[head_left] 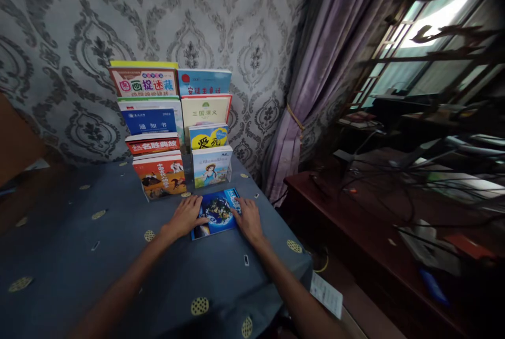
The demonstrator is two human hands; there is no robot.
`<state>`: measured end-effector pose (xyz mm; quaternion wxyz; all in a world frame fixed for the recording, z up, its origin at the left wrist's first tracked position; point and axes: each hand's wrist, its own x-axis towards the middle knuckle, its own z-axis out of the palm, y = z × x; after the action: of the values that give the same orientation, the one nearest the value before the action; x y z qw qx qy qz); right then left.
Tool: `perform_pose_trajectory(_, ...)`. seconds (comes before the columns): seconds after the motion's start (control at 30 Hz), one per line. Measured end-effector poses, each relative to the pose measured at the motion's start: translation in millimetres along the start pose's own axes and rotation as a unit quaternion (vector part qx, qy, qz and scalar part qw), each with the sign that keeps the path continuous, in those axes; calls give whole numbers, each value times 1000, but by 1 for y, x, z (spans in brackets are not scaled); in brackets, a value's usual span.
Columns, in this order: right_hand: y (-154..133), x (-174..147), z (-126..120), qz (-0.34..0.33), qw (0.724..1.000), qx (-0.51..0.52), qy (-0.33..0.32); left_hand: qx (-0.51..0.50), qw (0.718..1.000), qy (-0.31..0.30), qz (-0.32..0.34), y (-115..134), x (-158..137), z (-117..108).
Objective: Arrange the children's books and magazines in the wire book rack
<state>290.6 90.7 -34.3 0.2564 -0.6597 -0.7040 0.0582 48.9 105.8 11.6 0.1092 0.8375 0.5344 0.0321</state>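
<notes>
A blue book [219, 209] with a picture of the Earth on its cover lies on the cloth-covered table, between my two hands. My left hand [187, 216] is at the book's left edge, its thumb over the cover and its fingers along the side. At the opposite edge, my right hand [249, 217] has its thumb on the cover and its fingers beside the book. Just behind stand two stepped columns of books. An orange book [162, 176] fronts the left column, and a pale book with a girl in a hat [212, 168] fronts the right one.
The table [158, 286] wears a dark blue cloth with yellow patches. Patterned wallpaper [252, 29] rises behind the books. A tied purple curtain [315, 55] hangs at right, beside a dark red desk [315, 197] cluttered with cables. A brown shape [18, 144] is blurred at far left.
</notes>
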Motion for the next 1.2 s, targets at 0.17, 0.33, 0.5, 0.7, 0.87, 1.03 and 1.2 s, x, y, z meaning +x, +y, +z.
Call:
perform_pose_trajectory(0.17, 7, -5, 3, -6, 998, 64, 6, -25, 1000, 12, -13, -2, 4, 5)
perform_pose_trajectory(0.33, 13, -9, 5, -19, 989, 146, 10, -14, 998, 35, -59, -4, 2, 7)
perform_pose_trajectory(0.5, 14, -6, 5, 1, 954, 300, -3, -158, 983, 73, -53, -15, -7, 10)
perform_pose_trajectory(0.7, -1, -4, -4, 127, 840, 527, 27, -359, 912, 195, -43, -21, -29, 8)
perform_pose_trajectory(0.87, -40, -16, -8, 168, 716, 657, -165, -370, 893, 250, -51, -15, -48, -3)
perform_pose_trajectory(1.03, -64, -20, -3, 171, 696, 671, -192, -274, 883, 379, -46, -33, -54, -40)
perform_pose_trajectory(1.2, -57, -20, -3, 188, 694, 666, -199, -184, 813, 534, -140, -81, -45, -83)
